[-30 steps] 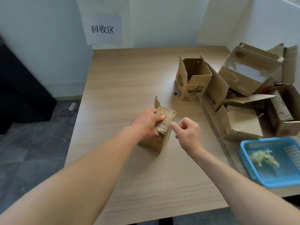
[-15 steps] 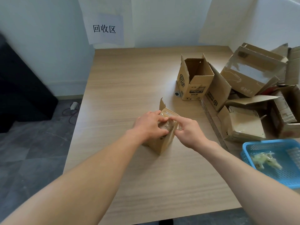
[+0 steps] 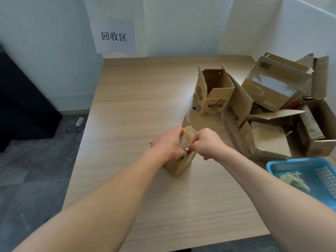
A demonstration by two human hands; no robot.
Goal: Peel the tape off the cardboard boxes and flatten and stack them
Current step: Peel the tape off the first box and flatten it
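A small cardboard box [image 3: 181, 163] stands on the wooden table [image 3: 138, 106] in the middle of the view, one flap sticking up at its far side. My left hand [image 3: 168, 145] grips the box's taped top from the left. My right hand [image 3: 206, 143] pinches the clear tape [image 3: 185, 140] on that top from the right. The two hands nearly touch over the box. Most of the box's top is hidden under them.
An open upright box [image 3: 212, 99] stands further back. A pile of several opened and crushed boxes [image 3: 276, 106] fills the right side. A blue plastic basket [image 3: 309, 168] with crumpled tape sits at the near right. A paper sign [image 3: 113, 36] hangs on the wall.
My right hand has come in from beside the box and now pinches the tape on its top. My left hand has stayed on the box.
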